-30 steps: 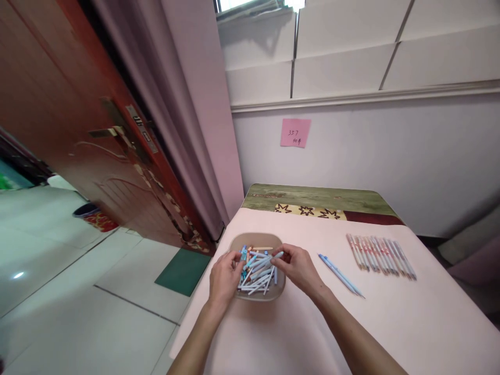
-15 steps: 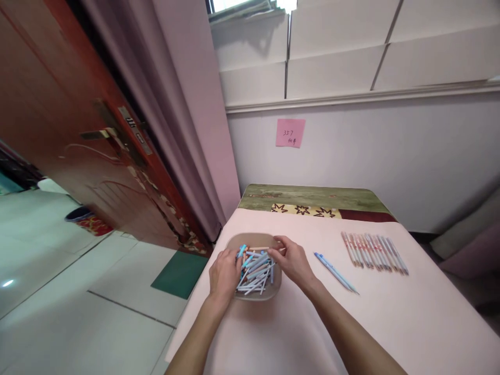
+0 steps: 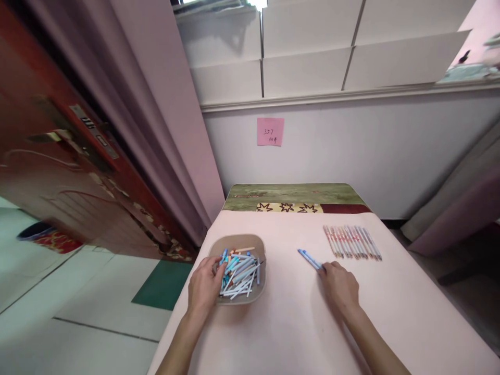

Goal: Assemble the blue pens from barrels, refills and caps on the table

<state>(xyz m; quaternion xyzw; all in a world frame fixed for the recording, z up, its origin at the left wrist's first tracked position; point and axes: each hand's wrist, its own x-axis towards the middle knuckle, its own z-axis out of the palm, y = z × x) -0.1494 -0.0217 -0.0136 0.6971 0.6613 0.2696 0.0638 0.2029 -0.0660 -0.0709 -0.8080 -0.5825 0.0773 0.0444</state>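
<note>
On the left of the pink-covered table stands a beige plastic basket (image 3: 259,292) holding a jumble of blue pens, white sticks and orange-tipped pieces (image 3: 242,271). My left hand (image 3: 205,285) reaches over its left side, thumb and fingers curled together among the contents beside a blue piece. What those fingers pinch is partly hidden. To the right, my right hand (image 3: 340,284) is closed on the lower ends of two blue pens (image 3: 308,258) that lie side by side on the cloth.
Several clear-barrelled pens with red markings (image 3: 351,242) lie in a neat row at the right. A pink note (image 3: 270,132) is stuck on the wall behind the table. A reddish door (image 3: 78,172) stands at the left.
My right hand has left the basket's right rim, moved right and closed on the two blue pens. My left hand stays at the basket's left side. The view has turned right.
</note>
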